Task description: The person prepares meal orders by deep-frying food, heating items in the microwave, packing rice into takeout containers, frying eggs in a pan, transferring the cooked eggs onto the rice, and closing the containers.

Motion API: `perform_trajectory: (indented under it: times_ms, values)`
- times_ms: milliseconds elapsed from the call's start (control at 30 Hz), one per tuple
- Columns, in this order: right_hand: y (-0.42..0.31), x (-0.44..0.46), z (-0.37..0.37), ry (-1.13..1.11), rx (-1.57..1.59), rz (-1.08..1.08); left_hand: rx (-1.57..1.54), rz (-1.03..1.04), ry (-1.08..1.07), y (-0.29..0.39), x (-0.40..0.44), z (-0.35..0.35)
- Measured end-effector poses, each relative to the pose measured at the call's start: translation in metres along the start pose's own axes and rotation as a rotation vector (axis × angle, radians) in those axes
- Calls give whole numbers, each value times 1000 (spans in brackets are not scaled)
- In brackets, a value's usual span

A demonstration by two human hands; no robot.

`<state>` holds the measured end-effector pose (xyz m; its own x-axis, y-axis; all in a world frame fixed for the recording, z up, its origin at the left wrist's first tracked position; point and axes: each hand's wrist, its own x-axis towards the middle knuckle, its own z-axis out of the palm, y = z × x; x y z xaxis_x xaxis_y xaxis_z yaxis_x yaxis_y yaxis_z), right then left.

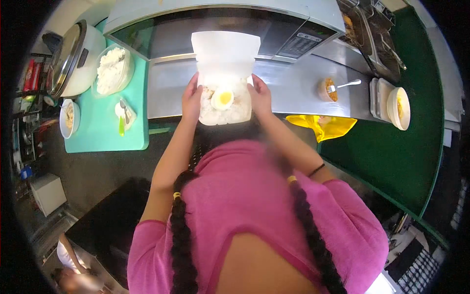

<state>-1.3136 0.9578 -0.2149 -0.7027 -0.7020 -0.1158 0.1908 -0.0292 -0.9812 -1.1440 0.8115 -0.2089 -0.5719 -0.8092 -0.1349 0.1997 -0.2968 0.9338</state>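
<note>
A white takeaway box (226, 58) with its lid raised is held between both my hands, over the front of the steel counter. In its base lie white rice (226, 115) and half a boiled egg (223, 99), yolk side up, with some brownish food beside the egg. My left hand (191, 97) is closed on the box's left side, thumb at the rim. Gripping the opposite side is my right hand (260, 96), fingers partly hidden behind the wall.
A microwave (215, 29) stands behind the box. On the left, a green board (83, 142) carries a rice tub (128, 73) and a rice cooker (88, 59). Rightward are an orange-food cup (324, 90), bowls (394, 105) and a yellow bag (338, 128). Another person (71, 257) is lower left.
</note>
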Motion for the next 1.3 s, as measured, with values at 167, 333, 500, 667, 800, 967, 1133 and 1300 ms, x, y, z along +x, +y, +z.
perform_trajectory:
  times_ms: [167,333,500,667,800,967,1133,1300]
  values:
    - [5,0,-1,34,60,167,18,-54,20,8,-6,0]
    - [10,-35,-4,4,60,50,222,-26,-26,-9,-21,-29]
    - [27,-32,7,189,-191,-6,516,181,28,-5,-27,-15]
    - [19,-36,1,225,-339,-32,552,168,-11,-2,-22,-26]
    - [-2,-57,-10,143,-562,150,836,216,-124,2,-26,-53]
    - [2,-74,-7,198,-555,162,852,118,-166,23,-41,-49]
    - [-15,-65,-10,102,-659,129,750,-45,-144,47,-51,-33]
    - [5,-9,-27,67,-613,160,660,-109,-310,47,-12,-49]
